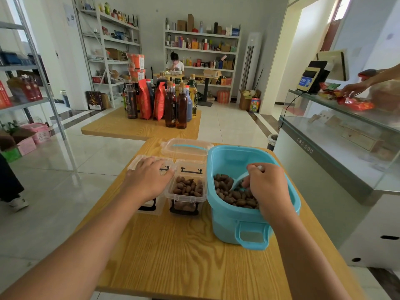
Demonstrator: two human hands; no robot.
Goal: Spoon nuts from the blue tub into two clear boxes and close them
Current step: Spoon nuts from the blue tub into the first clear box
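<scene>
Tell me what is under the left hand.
The left hand rests flat on the lid of a clear box, left of the open box of nuts. The hand and forearm cover most of it, so its contents cannot be seen.

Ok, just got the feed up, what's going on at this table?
A person is filling clear boxes with nuts. The right hand holds a scoop down in the blue tub. The left hand rests flat on the left box, lid on. The middle box is open and full of nuts; a loose lid lies behind.
</scene>
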